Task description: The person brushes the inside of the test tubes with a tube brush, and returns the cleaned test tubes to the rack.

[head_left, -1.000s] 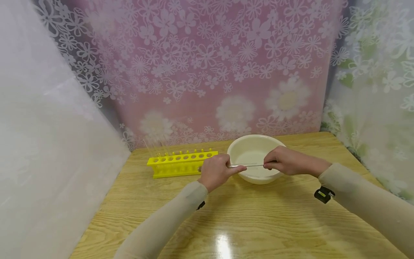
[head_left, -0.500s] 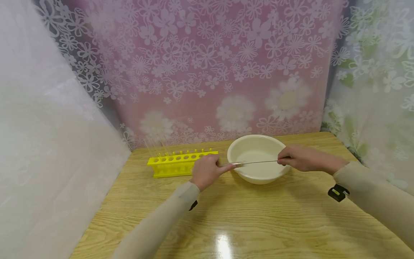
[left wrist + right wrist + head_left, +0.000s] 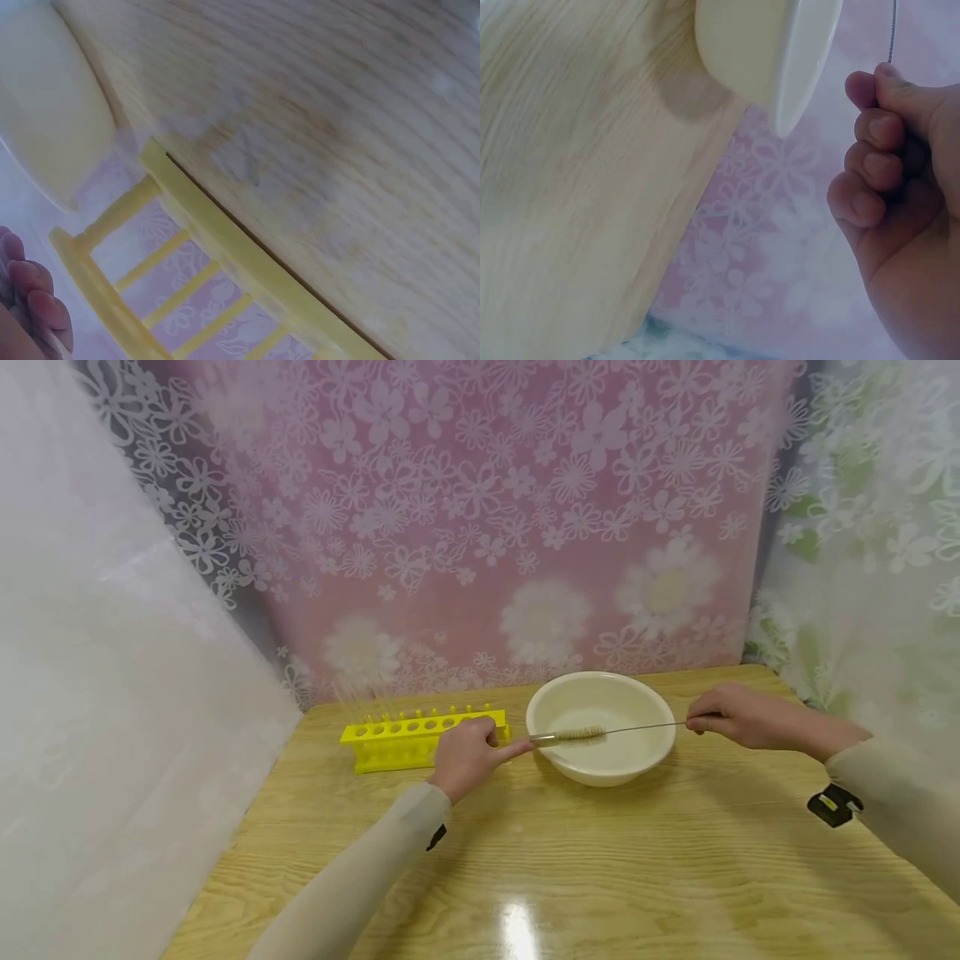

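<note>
My left hand (image 3: 467, 758) grips a clear glass test tube (image 3: 543, 740), its mouth pointing right over the basin. The bristles of a test tube brush (image 3: 582, 736) show mostly outside that mouth, held level above the cream basin (image 3: 600, 770). At the right, my right hand (image 3: 742, 717) pinches the end of the brush's thin twisted wire between thumb and forefinger. In the right wrist view the wire (image 3: 892, 34) rises from the fingertips, with the other fingers curled below. Only the fingertips (image 3: 45, 307) of my left hand show in the left wrist view.
A yellow test tube rack (image 3: 397, 767) stands left of the basin, partly behind my left hand. Several clear tubes (image 3: 363, 702) stand at its left end. The wooden table (image 3: 570, 868) ends at a pink flowered curtain (image 3: 480, 527); white sheeting (image 3: 127, 693) hangs at the left.
My right hand has moved right with the brush, and its bristles have come out of the tube. My left hand has shifted slightly left with the tube.
</note>
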Demonstrator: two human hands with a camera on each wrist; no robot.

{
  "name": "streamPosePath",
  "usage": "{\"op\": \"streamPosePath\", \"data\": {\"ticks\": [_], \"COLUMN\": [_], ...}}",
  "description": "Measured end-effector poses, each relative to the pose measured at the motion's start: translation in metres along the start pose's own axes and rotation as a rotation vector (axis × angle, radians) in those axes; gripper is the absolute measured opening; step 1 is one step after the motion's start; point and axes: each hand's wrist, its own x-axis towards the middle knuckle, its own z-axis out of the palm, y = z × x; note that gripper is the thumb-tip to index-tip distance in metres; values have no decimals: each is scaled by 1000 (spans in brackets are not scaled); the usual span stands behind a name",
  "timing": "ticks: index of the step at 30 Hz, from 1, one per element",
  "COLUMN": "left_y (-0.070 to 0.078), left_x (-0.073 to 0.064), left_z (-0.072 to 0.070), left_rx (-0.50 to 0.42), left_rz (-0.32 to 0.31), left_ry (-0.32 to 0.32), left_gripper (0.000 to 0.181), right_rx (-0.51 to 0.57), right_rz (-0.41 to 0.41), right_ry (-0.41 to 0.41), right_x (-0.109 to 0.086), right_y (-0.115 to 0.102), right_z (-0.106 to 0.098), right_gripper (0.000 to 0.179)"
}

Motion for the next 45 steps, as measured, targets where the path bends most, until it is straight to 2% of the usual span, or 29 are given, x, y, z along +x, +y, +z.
{"op": "streamPosePath", "data": {"ticks": [3, 8, 15, 20, 25, 33, 39, 45], "left_y": [0, 1, 8, 19, 24, 38, 37, 39], "left_x": [-2, 0, 3, 6, 9, 16, 14, 13], "left_z": [-1, -3, -3, -3, -3, 3, 0, -2], "left_rx": [-13, -3, 16, 13, 6, -38, -18, -38], "left_rz": [-14, 19, 29, 45, 28, 30, 4, 0], "left_ry": [-8, 8, -26, -26, -12, -31, -47, -76], "left_gripper": [65, 63, 64, 64, 64, 58, 61, 61], "right_rx": [6, 22, 5, 9, -7, 14, -11, -11], "right_rz": [8, 38, 62, 17, -13, -188, -215, -229], "right_ry": [20, 49, 8, -23, -25, 5, 20, 21], "right_x": [-5, -6, 9, 26, 44, 80, 85, 80], "right_y": [3, 2, -14, -28, -41, -63, -64, -57], "right_z": [-1, -4, -4, 4, 11, 35, 42, 44], "right_gripper": [20, 15, 15, 17, 18, 21, 23, 24]}}
